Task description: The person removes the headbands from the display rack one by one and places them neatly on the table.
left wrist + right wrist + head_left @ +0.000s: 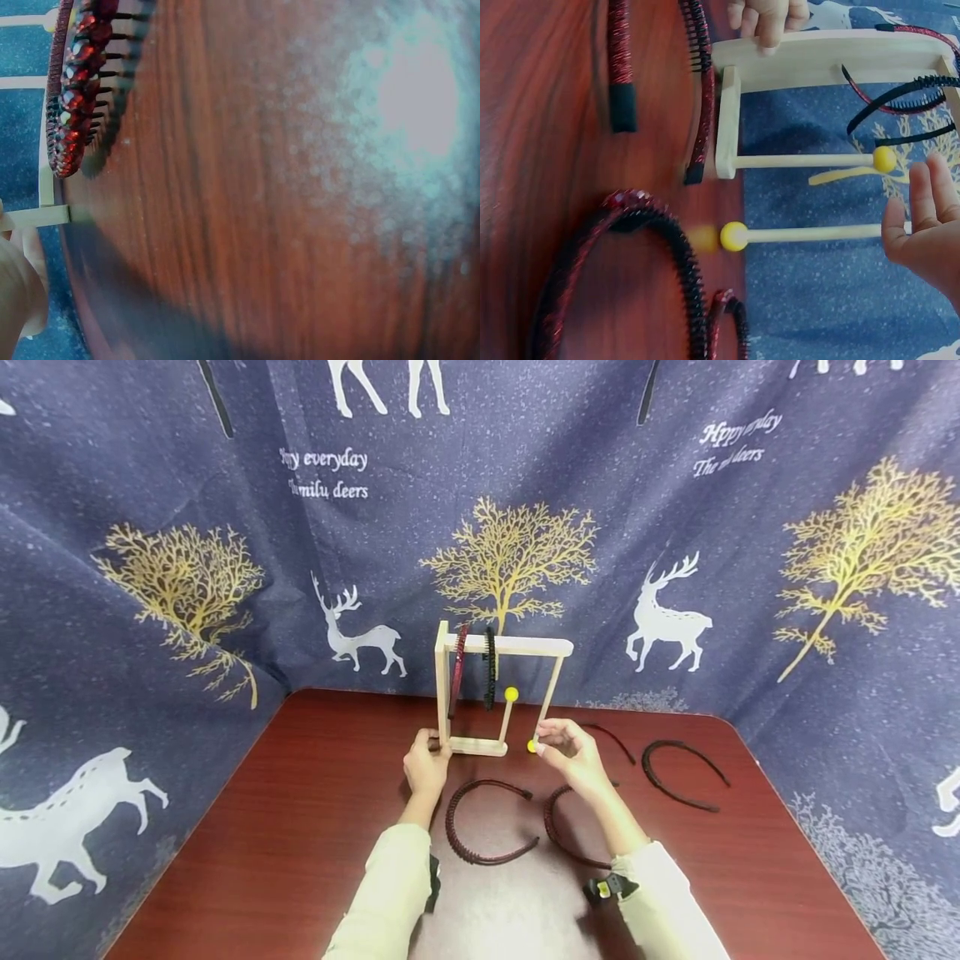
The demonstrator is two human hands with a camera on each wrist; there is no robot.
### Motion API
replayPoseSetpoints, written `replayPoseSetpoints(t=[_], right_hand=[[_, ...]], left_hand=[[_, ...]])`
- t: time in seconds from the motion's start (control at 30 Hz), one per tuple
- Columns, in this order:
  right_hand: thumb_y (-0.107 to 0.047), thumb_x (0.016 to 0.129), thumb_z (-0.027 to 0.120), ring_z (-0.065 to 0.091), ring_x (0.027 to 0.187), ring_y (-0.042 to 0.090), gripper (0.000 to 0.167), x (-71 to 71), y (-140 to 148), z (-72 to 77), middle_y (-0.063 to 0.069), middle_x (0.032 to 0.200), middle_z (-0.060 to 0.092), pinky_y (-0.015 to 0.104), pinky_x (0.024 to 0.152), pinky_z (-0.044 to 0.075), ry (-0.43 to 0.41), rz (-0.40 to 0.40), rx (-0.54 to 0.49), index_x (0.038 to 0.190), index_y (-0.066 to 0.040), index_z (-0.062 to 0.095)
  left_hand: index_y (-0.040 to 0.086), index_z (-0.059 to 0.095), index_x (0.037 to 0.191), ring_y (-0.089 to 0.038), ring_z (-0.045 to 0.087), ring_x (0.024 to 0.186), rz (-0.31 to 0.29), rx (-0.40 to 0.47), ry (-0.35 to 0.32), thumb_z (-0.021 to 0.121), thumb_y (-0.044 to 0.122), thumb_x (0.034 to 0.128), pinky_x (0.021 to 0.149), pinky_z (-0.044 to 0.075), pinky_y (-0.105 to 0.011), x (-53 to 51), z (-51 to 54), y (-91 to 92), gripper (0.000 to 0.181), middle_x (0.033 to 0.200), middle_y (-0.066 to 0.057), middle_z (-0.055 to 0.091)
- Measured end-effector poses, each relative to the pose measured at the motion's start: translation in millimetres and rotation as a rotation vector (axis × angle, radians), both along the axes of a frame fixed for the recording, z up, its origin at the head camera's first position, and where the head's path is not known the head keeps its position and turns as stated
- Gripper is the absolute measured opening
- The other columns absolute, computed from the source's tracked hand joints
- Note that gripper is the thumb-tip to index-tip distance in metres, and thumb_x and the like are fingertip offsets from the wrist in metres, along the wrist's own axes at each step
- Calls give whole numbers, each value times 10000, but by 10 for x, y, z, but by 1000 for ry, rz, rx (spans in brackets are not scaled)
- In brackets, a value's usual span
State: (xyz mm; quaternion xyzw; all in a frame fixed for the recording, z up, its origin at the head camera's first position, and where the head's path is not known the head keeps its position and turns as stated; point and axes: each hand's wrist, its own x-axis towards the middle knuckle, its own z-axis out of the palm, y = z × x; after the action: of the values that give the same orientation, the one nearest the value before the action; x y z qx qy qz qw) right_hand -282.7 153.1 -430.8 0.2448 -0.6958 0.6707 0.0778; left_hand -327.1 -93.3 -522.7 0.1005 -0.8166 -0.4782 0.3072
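Observation:
A pale wooden rack (441,693) stands at the table's back, two headbands hanging from its top bar: a red one (457,672) beside the upright and a black one (490,668). My left hand (426,768) grips the upright's lower end; its fingers also show at the wood in the right wrist view. A rod (810,235) with a yellow ball (733,236) slants down from the bar's far end. My right hand (577,760) is at this rod, fingers extended and apart in the right wrist view; whether they touch it is unclear. A shorter peg (802,160) rises from the base.
Two toothed dark red headbands lie in front of the rack, one at the centre (452,827) and one partly under my right forearm (551,818). Behind my right hand lie a thin red headband (618,745) and a black one (675,795). A patterned blue cloth (480,460) hangs behind the table.

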Motion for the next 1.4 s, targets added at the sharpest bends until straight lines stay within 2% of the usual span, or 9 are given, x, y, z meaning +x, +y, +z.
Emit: replayPoseSetpoints(t=[0.1, 0.2, 0.37, 0.57, 0.77, 0.9, 1.1, 1.3, 1.4], right_hand=[[80, 830, 621, 590, 929, 270, 336, -68, -50, -23, 198, 1040, 600, 285, 773, 484, 19, 0, 3, 1155, 73, 537], [43, 831, 638, 612, 873, 215, 333, -109, -107, -16, 140, 1028, 615, 308, 741, 502, 30, 9, 1, 1153, 35, 551], [51, 833, 630, 584, 929, 344, 322, -130, -196, 85, 154, 1051, 613, 328, 730, 499, 45, 15, 25, 1145, 41, 550], [85, 826, 611, 473, 1033, 528, 361, -85, -307, 322, 251, 1119, 561, 515, 850, 405, 51, 35, 44, 1161, 152, 494], [100, 816, 606, 421, 1077, 567, 411, -133, -397, 404, 312, 1176, 506, 583, 923, 334, 13, 67, 19, 1188, 177, 450], [96, 823, 609, 401, 1090, 574, 442, -185, -440, 427, 352, 1185, 477, 599, 949, 290, 3, 87, 2, 1221, 168, 432], [56, 828, 625, 427, 1099, 541, 437, -273, -510, 421, 345, 1167, 493, 585, 932, 325, -3, 73, 18, 1234, 104, 471], [44, 820, 641, 453, 1105, 490, 438, -334, -599, 391, 341, 1156, 515, 603, 927, 299, 10, 53, 23, 1221, 116, 480], [37, 823, 641, 492, 1088, 446, 415, -350, -630, 379, 309, 1129, 552, 565, 907, 335, 7, 33, 45, 1204, 110, 494]], left_hand=[[132, 627, 918, -199, 671, 711, 2, -1, -1, 752, 72, 721, 710, 460, -460, -6, -8, -4, 240, 842, -23, 698], [133, 628, 912, -197, 672, 712, 1, 3, -3, 758, 77, 723, 713, 461, -457, -18, -26, -7, 236, 837, -19, 698], [143, 627, 912, -193, 672, 712, 7, -1, -8, 754, 84, 718, 699, 465, -454, -21, -57, -15, 239, 834, -9, 698], [150, 628, 913, -224, 662, 742, 8, -1, -12, 748, 103, 724, 687, 457, -459, -4, -67, -25, 230, 845, -5, 700], [161, 625, 913, -205, 663, 735, 10, -1, -25, 748, 108, 729, 680, 460, -449, -4, -70, -34, 228, 847, 11, 700], [158, 625, 919, -198, 667, 725, 3, 4, -23, 746, 104, 729, 683, 461, -456, 0, -58, -30, 232, 855, -1, 700], [160, 625, 923, -190, 666, 719, 0, 4, -26, 746, 109, 731, 688, 459, -450, 2, -42, -27, 233, 856, 6, 699], [156, 626, 920, -181, 667, 709, 2, 2, -26, 757, 104, 727, 693, 459, -446, -8, -34, -21, 238, 842, 9, 697], [155, 628, 921, -186, 667, 712, 2, -1, -21, 758, 103, 726, 689, 459, -449, -12, -27, -19, 240, 841, 8, 697]])
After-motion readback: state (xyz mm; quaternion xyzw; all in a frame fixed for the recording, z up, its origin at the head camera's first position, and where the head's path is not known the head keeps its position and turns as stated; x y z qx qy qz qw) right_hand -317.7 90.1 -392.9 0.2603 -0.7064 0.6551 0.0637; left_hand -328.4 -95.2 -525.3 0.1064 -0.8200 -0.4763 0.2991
